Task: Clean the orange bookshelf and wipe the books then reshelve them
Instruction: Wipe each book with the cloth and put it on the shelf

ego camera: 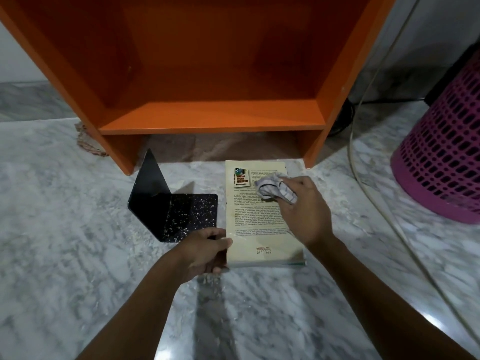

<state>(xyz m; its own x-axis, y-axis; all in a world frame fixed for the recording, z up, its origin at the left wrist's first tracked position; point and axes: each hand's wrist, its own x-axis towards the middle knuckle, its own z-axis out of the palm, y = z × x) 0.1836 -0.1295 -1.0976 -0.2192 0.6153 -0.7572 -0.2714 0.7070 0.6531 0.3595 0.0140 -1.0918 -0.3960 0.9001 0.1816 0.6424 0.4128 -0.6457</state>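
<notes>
A cream-coloured book [255, 224] lies flat on the marble floor, back cover up, just in front of the orange bookshelf [213, 118]. My right hand [305, 209] grips a crumpled grey-white cloth [275, 189] and presses it on the upper part of the cover. My left hand [206, 249] holds the book's left edge, thumb on the cover and fingers curled under it. The shelf compartment facing me has nothing in it.
A black metal bookend [171, 211], speckled with white dust, stands left of the book. A purple perforated basket [441, 157] sits at the right. A pale cable [363, 183] curves across the floor between book and basket. Dust lies around the shelf's feet.
</notes>
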